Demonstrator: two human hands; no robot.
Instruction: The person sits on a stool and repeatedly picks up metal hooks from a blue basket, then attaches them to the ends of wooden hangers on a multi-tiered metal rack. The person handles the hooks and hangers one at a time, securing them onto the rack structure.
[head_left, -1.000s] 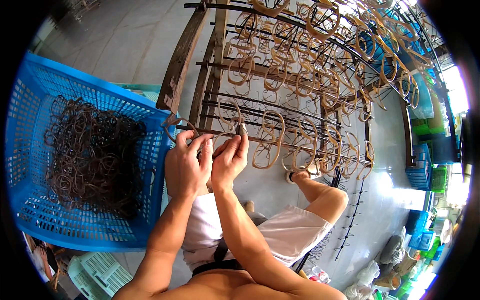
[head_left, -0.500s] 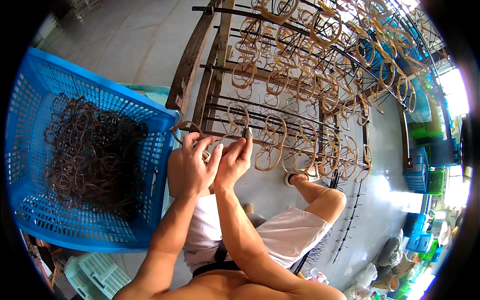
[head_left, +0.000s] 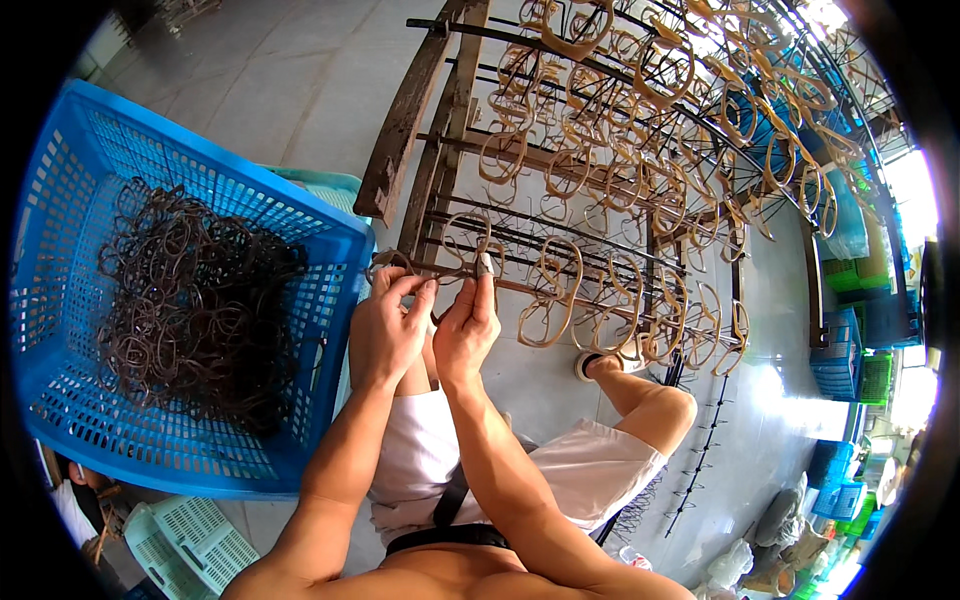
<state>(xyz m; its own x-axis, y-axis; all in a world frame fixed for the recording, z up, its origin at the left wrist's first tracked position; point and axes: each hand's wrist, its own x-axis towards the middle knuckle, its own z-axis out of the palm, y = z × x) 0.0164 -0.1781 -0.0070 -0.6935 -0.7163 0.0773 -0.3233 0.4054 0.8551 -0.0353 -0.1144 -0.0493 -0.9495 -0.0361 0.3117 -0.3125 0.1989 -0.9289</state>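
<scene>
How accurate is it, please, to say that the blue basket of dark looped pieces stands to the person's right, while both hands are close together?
One thing is off: the blue basket of dark looped pieces stands to the person's left, as the head view shows. The left hand and right hand are indeed close together.

A thin, dark brown glasses frame [head_left: 375, 263] is held raised between the hands [head_left: 392, 332], one rounded loop showing at left.

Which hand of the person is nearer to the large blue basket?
Left. The left hand is just beyond the right side of the blue basket; the right hand is farther to the right.
</scene>
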